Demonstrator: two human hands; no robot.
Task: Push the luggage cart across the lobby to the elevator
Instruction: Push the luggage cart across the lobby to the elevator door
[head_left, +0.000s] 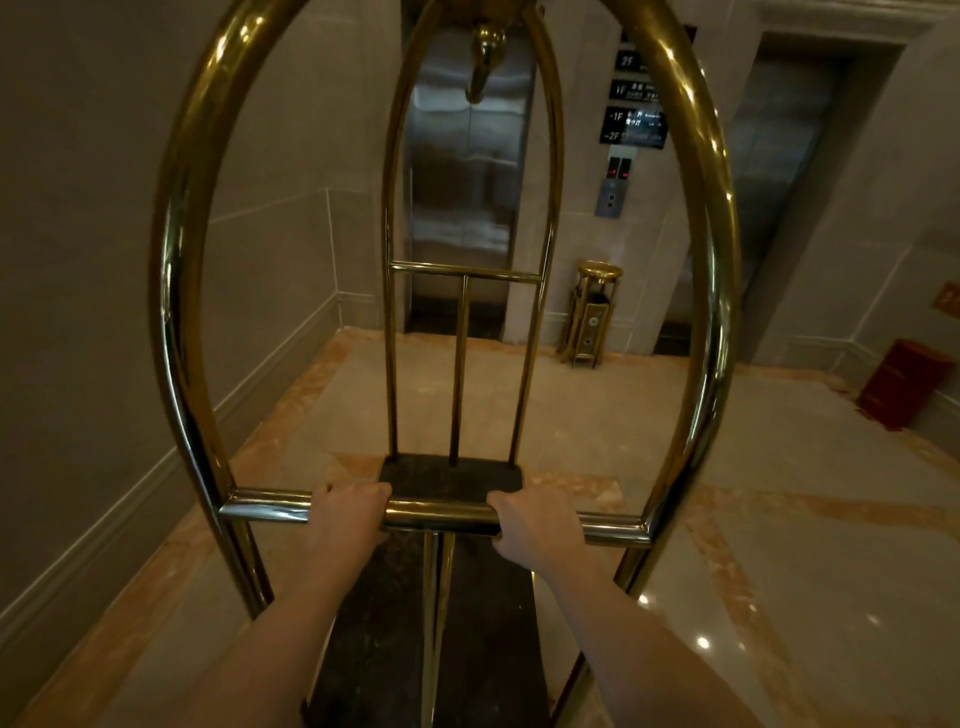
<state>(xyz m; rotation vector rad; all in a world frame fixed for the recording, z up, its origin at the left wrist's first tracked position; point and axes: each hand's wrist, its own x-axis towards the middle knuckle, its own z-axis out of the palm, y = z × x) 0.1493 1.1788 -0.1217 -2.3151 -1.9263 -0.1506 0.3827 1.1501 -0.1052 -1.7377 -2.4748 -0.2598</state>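
Note:
A brass luggage cart (176, 291) fills the view, with arched tubes on both sides and a dark carpeted deck (447, 475) carrying no bags. My left hand (347, 512) and my right hand (535, 525) both grip its horizontal handle bar (439, 512), either side of the centre post. Straight ahead, seen through the cart's arch, stands an elevator with shut steel doors (467, 171). Its call panel (610, 197) is on the wall to the right of the doors.
A brass ashtray bin (589, 317) stands against the wall between the two elevators. A second elevator door (763, 171) is at the right. A red box (901, 384) sits by the right wall. The left wall runs close beside the cart. Polished marble floor lies ahead.

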